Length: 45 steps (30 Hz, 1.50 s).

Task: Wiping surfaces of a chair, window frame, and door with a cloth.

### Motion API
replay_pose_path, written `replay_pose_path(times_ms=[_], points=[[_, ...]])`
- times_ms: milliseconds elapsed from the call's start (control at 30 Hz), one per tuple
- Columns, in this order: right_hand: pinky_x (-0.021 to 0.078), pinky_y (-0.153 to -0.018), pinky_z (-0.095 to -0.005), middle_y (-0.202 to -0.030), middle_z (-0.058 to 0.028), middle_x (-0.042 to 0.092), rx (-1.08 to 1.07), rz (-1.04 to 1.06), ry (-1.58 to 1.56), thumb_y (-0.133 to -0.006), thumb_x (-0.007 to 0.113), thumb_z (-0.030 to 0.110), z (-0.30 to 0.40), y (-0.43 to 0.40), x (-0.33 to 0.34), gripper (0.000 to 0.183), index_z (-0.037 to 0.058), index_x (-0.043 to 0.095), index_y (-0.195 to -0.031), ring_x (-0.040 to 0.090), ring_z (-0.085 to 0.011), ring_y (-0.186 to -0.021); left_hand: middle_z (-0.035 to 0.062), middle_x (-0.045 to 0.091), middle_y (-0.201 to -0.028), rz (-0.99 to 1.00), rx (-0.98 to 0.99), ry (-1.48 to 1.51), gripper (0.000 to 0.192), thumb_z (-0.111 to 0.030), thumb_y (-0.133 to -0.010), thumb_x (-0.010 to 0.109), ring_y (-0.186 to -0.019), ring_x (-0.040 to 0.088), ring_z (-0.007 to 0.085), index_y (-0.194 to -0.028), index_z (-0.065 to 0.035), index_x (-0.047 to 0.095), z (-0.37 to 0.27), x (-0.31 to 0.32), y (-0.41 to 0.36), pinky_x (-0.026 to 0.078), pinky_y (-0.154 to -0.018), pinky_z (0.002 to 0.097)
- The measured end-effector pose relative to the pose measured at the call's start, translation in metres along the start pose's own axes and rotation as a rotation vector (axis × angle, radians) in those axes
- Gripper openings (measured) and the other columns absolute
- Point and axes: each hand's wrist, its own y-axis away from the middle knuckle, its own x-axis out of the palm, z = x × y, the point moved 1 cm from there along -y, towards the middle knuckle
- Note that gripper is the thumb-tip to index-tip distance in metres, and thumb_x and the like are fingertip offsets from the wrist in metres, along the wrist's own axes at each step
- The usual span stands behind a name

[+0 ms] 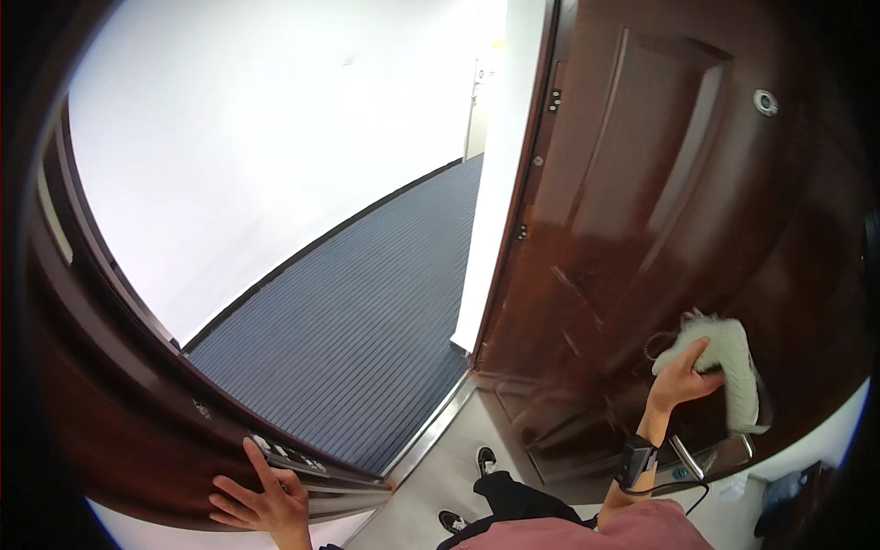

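Note:
My right hand [684, 378] is shut on a pale, fringed cloth [739, 364], which lies against the dark brown panelled door leaf [639, 275] on the right. Part of the cloth hangs down towards a metal door handle [687, 457]. My left hand [265, 498] has its fingers spread at the edge of another brown door leaf [137, 412] on the left, beside the metal lock plates [289, 455]. It holds nothing. A black device with a cable is strapped to my right wrist.
Between the leaves is a doorway with a metal threshold [433, 426]. Beyond it lie a ribbed blue-grey floor [357, 295] and a white wall [261, 137]. My feet stand on the pale floor inside. A round fitting [765, 102] sits high on the right leaf.

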Motion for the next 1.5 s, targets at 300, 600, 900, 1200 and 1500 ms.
replay_pose_path(times_ms=[300,600,900,1200,1500], points=[[0.0420,-0.085,-0.0349,-0.111,-0.0161,0.056,-0.172,0.621,0.456,-0.081,0.059,0.009,-0.150,0.013,-0.012,0.031,-0.0016,0.053,-0.109,0.054,-0.0252,-0.098,0.0197,0.032,-0.138,-0.087,-0.038,0.024,0.052,-0.014,-0.072,0.047,-0.128,0.028,0.0384,-0.123,-0.0203,0.053,0.002,0.000,0.004,0.018,-0.103,0.0544],[0.0409,-0.087,-0.0347,-0.110,-0.0164,0.056,-0.081,0.618,0.129,-0.080,0.059,0.010,-0.163,0.006,-0.004,0.032,-0.0012,0.052,-0.110,0.053,-0.0264,-0.101,0.0173,0.039,-0.134,-0.123,-0.087,0.046,0.050,-0.015,-0.073,0.050,-0.125,0.035,0.0351,-0.122,-0.0207,0.054,0.000,0.003,0.005,0.021,-0.103,0.0503],[0.0398,-0.089,-0.0345,-0.109,-0.0168,0.056,-0.023,0.626,-0.056,-0.080,0.059,0.010,-0.177,0.001,-0.014,0.034,-0.0007,0.052,-0.111,0.052,-0.0277,-0.103,0.0191,0.037,-0.135,-0.070,-0.063,0.058,0.047,-0.017,-0.072,0.051,-0.126,0.031,0.0375,-0.118,-0.0211,0.058,0.001,0.009,0.015,0.019,-0.104,0.0506],[0.0388,-0.091,-0.0343,-0.109,-0.0171,0.056,0.042,0.670,-0.216,-0.080,0.058,0.011,-0.182,0.004,-0.020,0.035,-0.0003,0.051,-0.112,0.051,-0.0290,-0.106,0.0167,0.041,-0.133,-0.089,-0.081,0.082,0.050,-0.016,-0.070,0.051,-0.123,0.037,0.0348,-0.119,-0.0237,0.057,0.006,0.009,0.008,0.020,-0.104,0.0476],[0.0354,-0.096,-0.0355,-0.118,-0.0181,0.052,0.132,0.692,-0.017,-0.076,0.062,0.013,-0.227,0.004,-0.041,0.044,-0.0003,0.049,-0.116,0.046,-0.0319,-0.113,0.0223,0.023,-0.141,0.000,-0.054,0.031,0.053,-0.025,-0.072,0.050,-0.130,0.017,0.0431,-0.125,-0.0261,0.051,-0.002,-0.005,0.008,0.010,-0.103,0.0570]])
